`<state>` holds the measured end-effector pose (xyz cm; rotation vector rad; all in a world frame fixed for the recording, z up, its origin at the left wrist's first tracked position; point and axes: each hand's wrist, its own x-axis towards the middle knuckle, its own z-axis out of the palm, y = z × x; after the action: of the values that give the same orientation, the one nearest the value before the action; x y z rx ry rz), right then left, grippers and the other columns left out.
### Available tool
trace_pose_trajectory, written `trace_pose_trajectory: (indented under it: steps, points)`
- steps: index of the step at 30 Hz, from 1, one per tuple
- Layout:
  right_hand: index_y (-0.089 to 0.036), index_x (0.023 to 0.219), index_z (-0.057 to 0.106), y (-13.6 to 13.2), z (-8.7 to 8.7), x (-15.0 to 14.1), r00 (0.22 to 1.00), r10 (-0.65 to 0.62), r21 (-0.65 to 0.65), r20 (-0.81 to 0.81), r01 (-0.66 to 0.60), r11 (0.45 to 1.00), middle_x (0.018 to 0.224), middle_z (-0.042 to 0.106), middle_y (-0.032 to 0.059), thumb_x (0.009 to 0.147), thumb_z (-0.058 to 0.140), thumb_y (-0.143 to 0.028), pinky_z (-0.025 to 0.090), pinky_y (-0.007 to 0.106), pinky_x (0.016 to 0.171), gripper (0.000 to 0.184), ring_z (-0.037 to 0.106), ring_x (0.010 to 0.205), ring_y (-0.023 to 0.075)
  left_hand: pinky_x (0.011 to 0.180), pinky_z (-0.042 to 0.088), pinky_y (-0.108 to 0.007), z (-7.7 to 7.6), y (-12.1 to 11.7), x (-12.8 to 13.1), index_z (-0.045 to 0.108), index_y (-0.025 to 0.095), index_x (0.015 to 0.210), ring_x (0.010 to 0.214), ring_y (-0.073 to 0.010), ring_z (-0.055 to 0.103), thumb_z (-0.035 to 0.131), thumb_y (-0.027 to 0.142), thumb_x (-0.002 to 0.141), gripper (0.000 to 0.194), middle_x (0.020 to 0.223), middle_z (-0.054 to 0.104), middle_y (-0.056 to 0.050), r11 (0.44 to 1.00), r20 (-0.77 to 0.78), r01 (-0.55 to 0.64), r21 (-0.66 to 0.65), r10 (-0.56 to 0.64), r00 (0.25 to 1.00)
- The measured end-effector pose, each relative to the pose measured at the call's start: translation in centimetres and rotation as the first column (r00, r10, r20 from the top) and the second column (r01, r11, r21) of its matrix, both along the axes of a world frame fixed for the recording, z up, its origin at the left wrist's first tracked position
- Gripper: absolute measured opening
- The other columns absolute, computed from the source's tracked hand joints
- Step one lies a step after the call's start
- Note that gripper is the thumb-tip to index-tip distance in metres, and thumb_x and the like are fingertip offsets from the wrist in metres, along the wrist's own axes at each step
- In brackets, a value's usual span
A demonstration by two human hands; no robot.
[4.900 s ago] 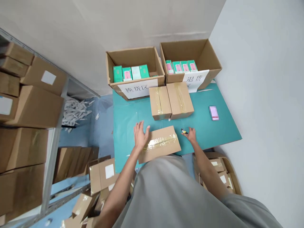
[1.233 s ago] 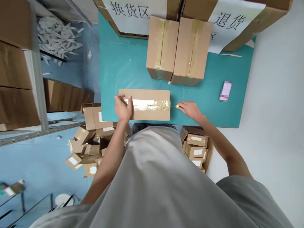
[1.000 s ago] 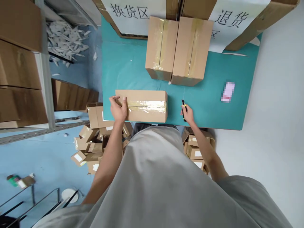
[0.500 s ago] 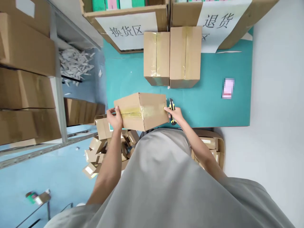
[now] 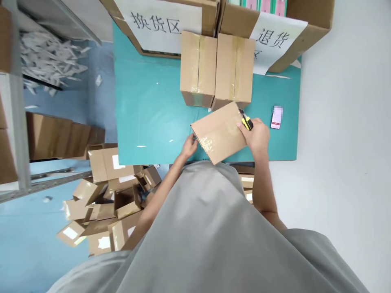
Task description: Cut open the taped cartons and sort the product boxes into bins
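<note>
1. We hold a black-and-yellow utility knife point(image 5: 247, 123) in the right hand point(image 5: 258, 134), its thumb against a brown rectangular cardboard box point(image 5: 218, 132).
2. We locate the box, turned askew, over the front of the teal-covered desk point(image 5: 146, 101).
3. We keep the left hand point(image 5: 189, 147) at the box's left edge; its fingers are partly hidden, so we cannot tell their grip.
4. Caution: we risk dropping the box, since the knife crowds the right-hand hold.
5. Caution: an exposed blade could score the cardboard.
</note>
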<state>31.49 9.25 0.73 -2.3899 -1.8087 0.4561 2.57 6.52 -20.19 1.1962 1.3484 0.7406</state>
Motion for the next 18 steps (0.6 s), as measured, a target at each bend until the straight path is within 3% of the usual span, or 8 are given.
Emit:
trace_pose_trajectory:
  steps: [4,8,10,14,18]
  points:
    - [-0.016,0.128,0.079,-0.5,-0.3,-0.5,0.998,0.026,-0.026,0.056,-0.024,0.999,0.131,0.077,0.0219,0.116,0.049,-0.060,0.060,0.047,0.099,0.054,0.074,0.111,0.0358,0.128,0.051,-0.062,3.7,0.5,-1.0,0.070,0.024,0.147,0.148,-0.0368,0.066,0.057,0.063,0.109,0.057,0.155,0.072,-0.016,0.975,0.079,-0.199,0.102,0.192,0.978]
    - [-0.018,0.156,0.065,-0.6,-0.4,-0.3,0.994,0.017,0.003,0.108,-0.017,1.000,0.144,0.068,0.0235,0.118,0.043,-0.060,0.058,0.050,0.106,0.060,0.071,0.127,0.0380,0.122,0.058,-0.054,8.5,1.4,-0.7,0.070,0.028,0.147,0.149,-0.0338,0.066,0.065,0.068,0.108,0.056,0.155,0.072,-0.013,0.958,0.125,-0.176,0.226,0.150,0.981]
    - [-0.019,0.165,0.055,-0.6,-0.6,-0.4,0.992,0.017,0.052,0.122,-0.023,0.998,0.149,0.064,0.0242,0.119,0.038,-0.061,0.057,0.050,0.109,0.064,0.068,0.134,0.0382,0.116,0.063,-0.051,10.0,1.7,-0.3,0.071,0.026,0.141,0.143,-0.0333,0.070,0.071,0.069,0.105,0.057,0.148,0.075,-0.013,0.960,0.115,-0.151,0.235,0.127,0.985]
    - [-0.018,0.168,0.047,-1.6,0.2,-1.5,1.000,0.014,0.100,0.024,-0.016,0.995,0.148,0.066,0.0245,0.122,0.025,-0.052,0.057,0.050,0.109,0.061,0.068,0.135,0.0367,0.108,0.067,-0.048,10.6,1.7,0.0,0.071,0.022,0.135,0.137,-0.0331,0.073,0.075,0.067,0.103,0.055,0.139,0.077,-0.013,0.959,0.119,-0.173,0.225,0.149,0.982]
    - [-0.014,0.168,0.045,-4.3,3.1,-5.0,0.994,0.043,-0.035,-0.098,-0.047,0.998,0.142,0.073,0.0234,0.120,0.021,-0.033,0.059,0.044,0.103,0.057,0.073,0.126,0.0338,0.107,0.068,-0.048,10.1,1.7,-0.2,0.072,0.023,0.135,0.138,-0.0337,0.072,0.078,0.065,0.102,0.053,0.138,0.076,-0.012,0.960,0.143,-0.180,0.215,0.152,0.978]
